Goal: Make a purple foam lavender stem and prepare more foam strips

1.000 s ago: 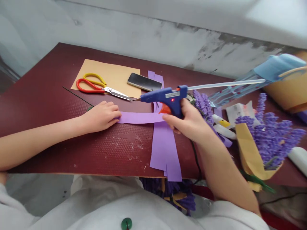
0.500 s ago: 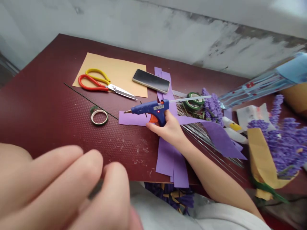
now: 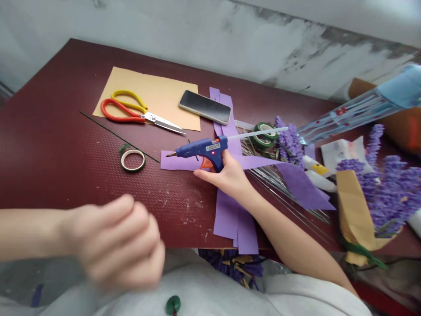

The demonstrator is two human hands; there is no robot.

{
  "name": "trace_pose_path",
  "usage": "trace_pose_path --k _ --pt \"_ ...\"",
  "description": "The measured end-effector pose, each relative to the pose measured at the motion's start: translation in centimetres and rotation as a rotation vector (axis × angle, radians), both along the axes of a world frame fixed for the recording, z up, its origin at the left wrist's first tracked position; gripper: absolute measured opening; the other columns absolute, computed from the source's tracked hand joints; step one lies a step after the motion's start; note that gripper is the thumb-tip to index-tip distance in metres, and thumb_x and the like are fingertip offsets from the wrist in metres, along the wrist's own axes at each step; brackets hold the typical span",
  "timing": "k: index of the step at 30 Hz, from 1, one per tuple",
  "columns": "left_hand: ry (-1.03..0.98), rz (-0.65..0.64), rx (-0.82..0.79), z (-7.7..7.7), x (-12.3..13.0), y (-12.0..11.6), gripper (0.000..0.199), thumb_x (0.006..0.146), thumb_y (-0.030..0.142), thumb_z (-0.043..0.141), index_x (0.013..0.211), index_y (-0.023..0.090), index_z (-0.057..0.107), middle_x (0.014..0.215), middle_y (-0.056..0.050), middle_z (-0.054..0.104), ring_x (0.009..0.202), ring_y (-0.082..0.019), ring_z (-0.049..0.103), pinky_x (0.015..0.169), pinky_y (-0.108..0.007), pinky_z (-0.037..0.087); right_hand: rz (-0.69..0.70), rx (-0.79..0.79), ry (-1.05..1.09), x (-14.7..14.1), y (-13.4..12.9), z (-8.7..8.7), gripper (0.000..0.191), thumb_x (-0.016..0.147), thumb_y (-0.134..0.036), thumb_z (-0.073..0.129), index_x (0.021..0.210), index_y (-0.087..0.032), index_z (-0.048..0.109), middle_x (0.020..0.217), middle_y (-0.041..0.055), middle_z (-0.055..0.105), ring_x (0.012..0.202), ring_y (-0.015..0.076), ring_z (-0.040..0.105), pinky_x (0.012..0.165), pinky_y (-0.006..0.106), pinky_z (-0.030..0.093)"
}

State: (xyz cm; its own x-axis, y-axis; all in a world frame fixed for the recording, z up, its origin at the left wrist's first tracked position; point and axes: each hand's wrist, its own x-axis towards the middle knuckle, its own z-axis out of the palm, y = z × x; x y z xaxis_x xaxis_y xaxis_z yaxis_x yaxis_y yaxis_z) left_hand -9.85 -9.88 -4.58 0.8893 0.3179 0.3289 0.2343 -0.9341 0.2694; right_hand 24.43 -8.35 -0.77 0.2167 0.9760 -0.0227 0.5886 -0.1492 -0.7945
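Note:
My right hand [image 3: 228, 175] is closed round the handle of a blue glue gun [image 3: 200, 149], its nozzle pointing left and a clear glue stick jutting from its back. Beneath it lies a purple paper strip [image 3: 177, 161], crossing other purple strips [image 3: 226, 215]. My left hand [image 3: 123, 243], blurred, is curled into a fist at the table's front edge; whatever it may hold is hidden. A roll of green tape [image 3: 133, 160] and a thin green stem [image 3: 112, 131] lie beyond my left hand.
Scissors [image 3: 149, 117] and a phone [image 3: 204, 106] rest on tan paper [image 3: 164, 87]. To the right are wires [image 3: 272, 180], green tape rolls [image 3: 264, 136], purple flowers [image 3: 391, 188] in tan wrapping [image 3: 355, 206], a white bottle [image 3: 320, 181] and a blue clear wrapper [image 3: 355, 112].
My left hand has moved down and away from the camera, and its wrist now shows. The view has shifted slightly. My right hand keeps hold of the glue gun.

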Motion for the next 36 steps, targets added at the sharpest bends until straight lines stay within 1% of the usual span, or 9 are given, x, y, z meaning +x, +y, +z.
trace_pose_path --k 2,4,9,13,17,24,29,32,36 --pt "0.057 -0.037 0.315 3.5 5.4 4.3 0.014 0.082 0.026 0.054 0.093 0.030 0.062 0.076 0.000 0.068 0.065 -0.019 0.060 0.053 -0.038 0.048 0.018 -0.014 -0.035 -0.1 0.0 -0.1 0.063 0.058 -0.043 0.074 0.112 -0.015 0.054 0.079 0.0026 0.065 0.069 0.0184 0.059 0.067 0.033 0.048" --pt "0.077 -0.097 0.458 5.0 7.9 6.2 0.012 0.085 0.022 0.052 0.091 0.021 0.061 0.080 -0.002 0.069 0.062 -0.016 0.058 0.050 -0.033 0.044 0.050 -0.040 -0.080 -0.1 0.1 -0.2 0.053 0.061 -0.040 0.070 0.107 -0.015 0.056 0.075 0.0020 0.064 0.066 0.0173 0.059 0.064 0.031 0.046" --pt "0.033 -0.167 0.404 3.5 7.4 6.0 0.015 0.086 0.023 0.049 0.093 0.017 0.062 0.097 -0.005 0.072 0.063 -0.013 0.060 0.052 -0.028 0.044 0.080 -0.037 -0.172 -0.2 0.2 -0.2 0.019 0.064 -0.030 0.059 0.077 -0.018 0.054 0.062 -0.0009 0.058 0.055 0.0136 0.051 0.056 0.028 0.041" --pt "0.022 -0.124 0.348 2.9 7.2 6.0 0.022 0.086 0.022 0.050 0.102 0.016 0.063 0.115 -0.007 0.069 0.063 -0.013 0.062 0.056 -0.028 0.047 0.097 -0.048 -0.214 -0.3 0.1 -0.1 0.012 0.064 -0.029 0.057 0.066 -0.021 0.048 0.055 -0.0025 0.054 0.049 0.0125 0.047 0.052 0.026 0.038" --pt "0.079 -0.055 0.298 3.1 7.6 6.0 0.027 0.086 0.022 0.048 0.108 0.016 0.063 0.124 -0.008 0.065 0.065 -0.013 0.063 0.058 -0.029 0.049 0.102 -0.047 -0.238 -0.4 0.0 -0.2 0.011 0.064 -0.028 0.056 0.068 -0.021 0.048 0.055 -0.0023 0.055 0.049 0.0131 0.048 0.051 0.026 0.038" --pt "0.094 -0.130 0.299 2.8 7.4 6.1 0.029 0.085 0.022 0.049 0.109 0.016 0.063 0.127 -0.008 0.063 0.062 -0.013 0.059 0.055 -0.029 0.047 0.104 -0.082 -0.294 -0.6 -0.1 0.0 0.012 0.063 -0.028 0.053 0.073 -0.022 0.049 0.053 -0.0024 0.054 0.046 0.0145 0.047 0.049 0.027 0.037" --pt "0.052 -0.131 0.310 2.9 7.1 6.4 0.024 0.085 0.021 0.050 0.104 0.016 0.064 0.114 -0.006 0.069 0.066 -0.014 0.058 0.057 -0.030 0.046 0.123 -0.096 -0.350 -0.4 -0.2 0.1 0.014 0.065 -0.027 0.050 0.078 -0.022 0.050 0.053 -0.0021 0.052 0.045 0.0158 0.046 0.050 0.028 0.036" --pt "0.039 -0.060 0.359 3.8 7.1 7.6 0.021 0.086 0.022 0.050 0.100 0.019 0.066 0.094 -0.004 0.072 0.075 -0.018 0.060 0.066 -0.033 0.045 0.143 -0.075 -0.373 -0.2 -0.3 0.0 0.011 0.067 -0.027 0.049 0.077 -0.023 0.047 0.051 -0.0025 0.050 0.044 0.0157 0.044 0.049 0.028 0.035" --pt "0.209 0.088 0.279 5.2 7.5 10.4 0.033 0.090 0.023 0.039 0.113 0.023 0.064 0.115 -0.002 0.068 0.101 -0.024 0.056 0.091 -0.041 0.037 0.156 -0.065 -0.376 -0.2 -0.4 0.1 0.009 0.067 -0.026 0.048 0.072 -0.024 0.040 0.046 -0.0049 0.043 0.039 0.0146 0.039 0.045 0.028 0.031"
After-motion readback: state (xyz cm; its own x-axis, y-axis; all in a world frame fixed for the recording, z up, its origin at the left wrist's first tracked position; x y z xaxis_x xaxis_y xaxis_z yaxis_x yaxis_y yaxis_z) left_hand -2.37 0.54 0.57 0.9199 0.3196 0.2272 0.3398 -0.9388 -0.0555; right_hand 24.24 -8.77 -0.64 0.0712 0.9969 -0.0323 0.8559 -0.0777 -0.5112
